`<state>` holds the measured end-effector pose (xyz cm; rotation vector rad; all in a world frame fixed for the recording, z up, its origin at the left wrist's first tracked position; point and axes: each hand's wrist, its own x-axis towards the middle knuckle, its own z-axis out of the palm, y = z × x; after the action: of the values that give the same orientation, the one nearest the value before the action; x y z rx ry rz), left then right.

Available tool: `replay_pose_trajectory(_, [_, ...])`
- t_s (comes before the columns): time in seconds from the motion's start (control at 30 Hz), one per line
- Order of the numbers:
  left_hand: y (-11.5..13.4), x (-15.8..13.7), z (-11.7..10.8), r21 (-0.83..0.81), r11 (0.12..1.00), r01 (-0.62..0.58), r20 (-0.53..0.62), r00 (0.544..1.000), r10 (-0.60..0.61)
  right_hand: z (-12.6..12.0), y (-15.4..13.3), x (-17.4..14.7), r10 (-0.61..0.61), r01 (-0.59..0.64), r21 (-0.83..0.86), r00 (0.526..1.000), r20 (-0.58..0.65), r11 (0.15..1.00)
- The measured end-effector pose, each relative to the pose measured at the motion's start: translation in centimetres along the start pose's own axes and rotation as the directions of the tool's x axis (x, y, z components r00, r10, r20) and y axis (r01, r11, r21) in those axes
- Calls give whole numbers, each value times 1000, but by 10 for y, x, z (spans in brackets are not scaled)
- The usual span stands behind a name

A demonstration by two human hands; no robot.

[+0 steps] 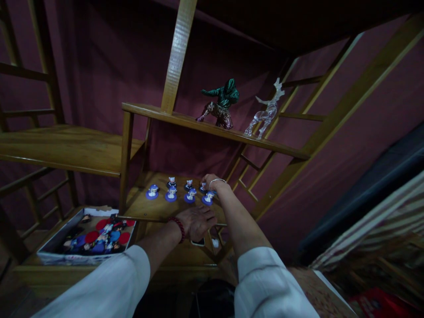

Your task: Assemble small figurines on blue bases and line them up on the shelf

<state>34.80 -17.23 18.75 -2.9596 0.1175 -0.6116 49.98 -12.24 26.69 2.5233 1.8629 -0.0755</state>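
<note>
Two rows of small figurines stand on the lower wooden shelf (139,205). In front are several white-and-purple figurines on round purple bases, among them the rightmost one (208,198). Behind them are darker figurines on black bases, one of them in the middle (189,184). My right hand (212,180), with a bracelet at its wrist, reaches to the right end of the back row. Its fingers are closed on a dark figurine (202,188), partly covered by the hand. My left hand (199,222) is palm down at the shelf's front edge, fingers stretched out, holding nothing.
A shallow box (43,255) of jumbled figurines with red and blue bases sits at the lower left. On the shelf above stand a green hooded figure (224,102) and a clear deer figurine (265,115). Wooden posts and lattice frame the shelves.
</note>
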Motion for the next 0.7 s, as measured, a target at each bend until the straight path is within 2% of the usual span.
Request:
replay_pose_trajectory(0.37, [0, 1, 1, 19, 1000, 13, 22, 1000, -13, 2, -1, 3, 2, -2, -17, 1000, 21, 1000])
replay_pose_trajectory(0.7, [-2, 2, 3, 20, 1000, -20, -13, 1000, 20, 1, -6, 3, -8, 12, -89, 999, 47, 996])
